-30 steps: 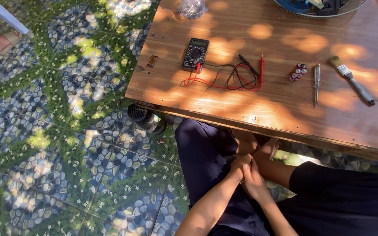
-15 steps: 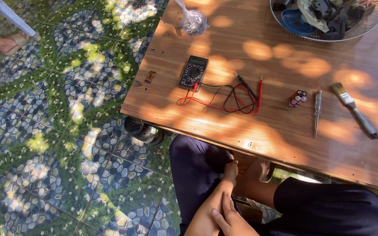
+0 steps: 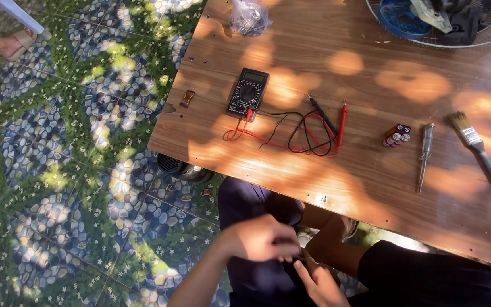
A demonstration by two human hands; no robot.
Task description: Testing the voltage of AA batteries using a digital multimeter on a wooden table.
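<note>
Hands meet below bench (image 3: 336, 187) edge: left hand (image 3: 259, 239) grip clenched on small dark object, right hand (image 3: 319, 281) grip unclear; multimeter (image 3: 247, 94) untouched.

Black multimeter (image 3: 247, 92), red-black leads (image 3: 308, 133), pebble-patterned floor (image 3: 58, 170).

One multimeter (image 3: 248, 92), two probes (image 3: 336, 120) — one screwdriver (image 3: 425, 153), one paintbrush (image 3: 480, 153), three batteries (image 3: 396, 136).

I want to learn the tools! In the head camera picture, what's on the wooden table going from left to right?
Small brown piece → black multimeter → red and black test leads → little bundle of batteries → screwdriver → paintbrush.
</note>
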